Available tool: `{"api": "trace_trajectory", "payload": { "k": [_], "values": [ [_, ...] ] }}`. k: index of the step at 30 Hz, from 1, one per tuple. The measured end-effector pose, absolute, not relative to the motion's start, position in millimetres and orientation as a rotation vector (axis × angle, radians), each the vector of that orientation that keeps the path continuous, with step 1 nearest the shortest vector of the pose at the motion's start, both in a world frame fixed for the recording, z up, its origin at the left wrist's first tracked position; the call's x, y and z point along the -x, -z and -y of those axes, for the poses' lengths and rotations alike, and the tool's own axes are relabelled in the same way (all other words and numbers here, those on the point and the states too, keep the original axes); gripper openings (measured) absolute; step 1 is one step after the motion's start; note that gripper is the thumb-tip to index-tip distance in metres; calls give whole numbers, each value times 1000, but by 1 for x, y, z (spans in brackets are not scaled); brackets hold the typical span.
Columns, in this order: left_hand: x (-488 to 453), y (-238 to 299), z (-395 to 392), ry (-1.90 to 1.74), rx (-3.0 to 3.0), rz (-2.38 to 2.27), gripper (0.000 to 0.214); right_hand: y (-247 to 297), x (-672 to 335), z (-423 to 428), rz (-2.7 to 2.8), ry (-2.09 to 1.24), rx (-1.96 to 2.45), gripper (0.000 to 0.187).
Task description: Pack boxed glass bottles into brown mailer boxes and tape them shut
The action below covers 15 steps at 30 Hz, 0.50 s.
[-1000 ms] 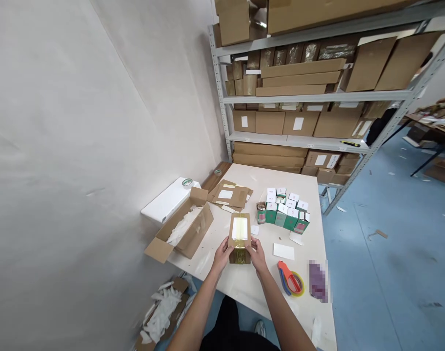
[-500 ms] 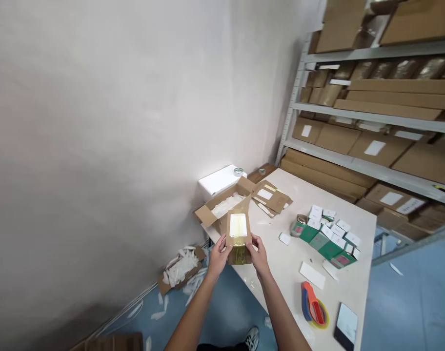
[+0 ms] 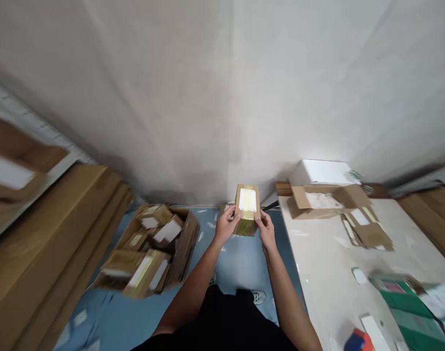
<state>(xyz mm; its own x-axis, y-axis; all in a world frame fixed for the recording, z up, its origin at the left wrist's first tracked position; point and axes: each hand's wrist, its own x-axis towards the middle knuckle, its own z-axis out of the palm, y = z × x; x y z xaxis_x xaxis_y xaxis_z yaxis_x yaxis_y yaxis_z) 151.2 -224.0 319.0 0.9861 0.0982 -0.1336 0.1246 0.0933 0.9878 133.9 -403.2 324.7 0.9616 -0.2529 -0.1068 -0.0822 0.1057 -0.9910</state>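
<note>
Between my two hands is a small brown cardboard box [image 3: 249,210] with a white label on top and shiny yellowish tape down its near side. My left hand [image 3: 226,225] grips its left side, and my right hand [image 3: 266,229] is closed on the right side. The box is held in the air above the blue floor, left of the table. To the left, a large open carton [image 3: 186,248] on the floor holds several taped and labelled boxes.
At right stands a white table [image 3: 313,263] bearing an open carton [image 3: 306,213], flattened cardboard [image 3: 376,236], green boxes [image 3: 409,307] and a blurred red-and-blue object [image 3: 359,340]. Long cardboard boxes [image 3: 57,234] fill a shelf at far left. Paper scraps lie on the floor.
My view has swung left, bringing the floor carton of boxes into sight and shifting the table to the right. The taped box remains in both hands, now over the floor.
</note>
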Motion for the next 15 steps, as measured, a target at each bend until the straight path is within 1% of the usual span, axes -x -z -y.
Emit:
{"api": "trace_trajectory", "payload": {
  "k": [4, 8, 12, 15],
  "values": [
    [-126, -299, 129, 2, -1581, -455, 60, -292, -154, 311, -271, -111, 1526, 61],
    [-95, -282, 57, -16, -1663, -660, 61, -264, -157, 231, -277, -339, 1576, 59],
    [-64, -270, 9, -133, -1635, -831, 58, -255, -158, 168, -206, -505, 1595, 48],
    [-45, -270, -22, -258, -1516, -853, 65, -259, -165, 119, -49, -600, 1571, 43]
  ]
}}
